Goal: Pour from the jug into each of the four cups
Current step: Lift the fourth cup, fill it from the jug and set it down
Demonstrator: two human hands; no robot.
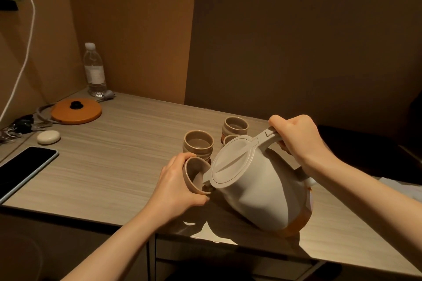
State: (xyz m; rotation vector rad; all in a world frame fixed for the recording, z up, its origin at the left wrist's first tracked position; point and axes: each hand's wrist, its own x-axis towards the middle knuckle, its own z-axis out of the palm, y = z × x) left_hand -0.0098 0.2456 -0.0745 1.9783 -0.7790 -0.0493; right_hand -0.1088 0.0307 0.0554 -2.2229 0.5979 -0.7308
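While the jug (pixel 258 189) hangs tilted over the near edge of the table (pixel 114 166), its spout dips into the mouth of the cup (pixel 194 174) held just to its left. The right hand (pixel 294 141) grips the jug's handle from above, fingers wrapped round it and thumb on top near the hinge of the shut lid. The left hand (pixel 180 187) holds the tilted cup, fingers curled round its far side and thumb under its lower rim, the cup's mouth turned towards the spout. Whether anything is flowing cannot be told.

Behind the held cup stand three more: one cup (pixel 198 146) just beyond the left hand, a second (pixel 235 126) farther back, and a third (pixel 229 138) mostly hidden behind the jug's lid. Both forearms reach in bare from the lower edge.

The table is pale wood grain, set in a corner of brown walls under dim warm light. To the left lie a dark phone (pixel 25 170), a small white oval case (pixel 48 137), an orange lid with a black knob (pixel 76 110), a clear water bottle (pixel 94 70), some keys (pixel 16 128), and a white cable (pixel 22 59) hanging down the wall.
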